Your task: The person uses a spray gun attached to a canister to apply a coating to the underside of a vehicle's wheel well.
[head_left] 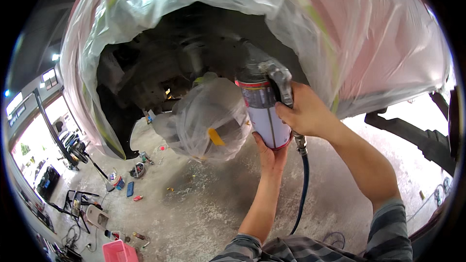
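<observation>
My right hand (pixel 308 111) is wrapped round the grip of a spray gun (pixel 280 81), a metal-headed one screwed onto a can (pixel 268 121). The can is white below and dark above with a red rim, and it stands nearly upright. Under it, my left hand (pixel 272 155) cups the base. From the grip's lower end a dark air hose (pixel 305 189) runs down toward me. The gun's nozzle points into a dark wheel arch (pixel 218 34) of a raised car. Below that arch, clear plastic wraps the wheel hub (pixel 206 119), with a yellow-orange piece of tape on it.
Clear plastic sheeting (pixel 369 48) covers the reddish body around the arch. A black lift arm (pixel 412 133) juts in at the right. On the concrete floor (pixel 194 208) at left lie a pink bin (pixel 119 251), a blue flat object (pixel 130 189), a small bucket (pixel 116 182) and scattered tools.
</observation>
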### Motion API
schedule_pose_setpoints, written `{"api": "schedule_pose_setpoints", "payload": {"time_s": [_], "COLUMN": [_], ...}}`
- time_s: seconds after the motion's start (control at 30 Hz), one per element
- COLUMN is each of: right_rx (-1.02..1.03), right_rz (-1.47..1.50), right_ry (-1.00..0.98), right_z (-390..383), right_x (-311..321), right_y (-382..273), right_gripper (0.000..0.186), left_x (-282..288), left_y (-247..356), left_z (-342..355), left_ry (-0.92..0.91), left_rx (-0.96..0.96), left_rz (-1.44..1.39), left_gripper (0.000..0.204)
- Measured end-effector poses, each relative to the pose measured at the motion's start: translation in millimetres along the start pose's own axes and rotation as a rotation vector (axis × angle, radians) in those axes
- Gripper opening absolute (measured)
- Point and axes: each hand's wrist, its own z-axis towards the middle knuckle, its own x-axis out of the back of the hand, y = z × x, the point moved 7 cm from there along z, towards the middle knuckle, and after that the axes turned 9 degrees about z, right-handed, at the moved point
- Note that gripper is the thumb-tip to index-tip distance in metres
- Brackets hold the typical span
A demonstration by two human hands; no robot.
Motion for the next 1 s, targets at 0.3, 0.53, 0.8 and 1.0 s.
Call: {"api": "schedule_pose_setpoints", "payload": {"time_s": [0.3, 0.53, 0.8, 1.0], "right_rx": [0.112, -0.025, -0.019, -0.126], "right_rz": [-0.006, 0.008, -0.247, -0.337], "right_ry": [0.169, 0.132, 0.029, 0.193], "right_z": [20, 35, -9, -32], "right_x": [-19, -23, -62, -127], "right_y": [-34, -45, -88, -118], "right_gripper": [0.020, 0.029, 0.025, 0.023], "left_x": [-42, -36, 12, 41], "left_y": [47, 34, 11, 43], "left_z": [42, 45, -13, -34], "left_ry": [-0.153, -0.122, -0.136, -0.098], "left_rx": [-0.068, 0.078, 0.221, 0.341], "left_rz": [-0.036, -0.134, -0.198, -0.272], "left_gripper": [0.059, 0.060, 0.054, 0.058]}}
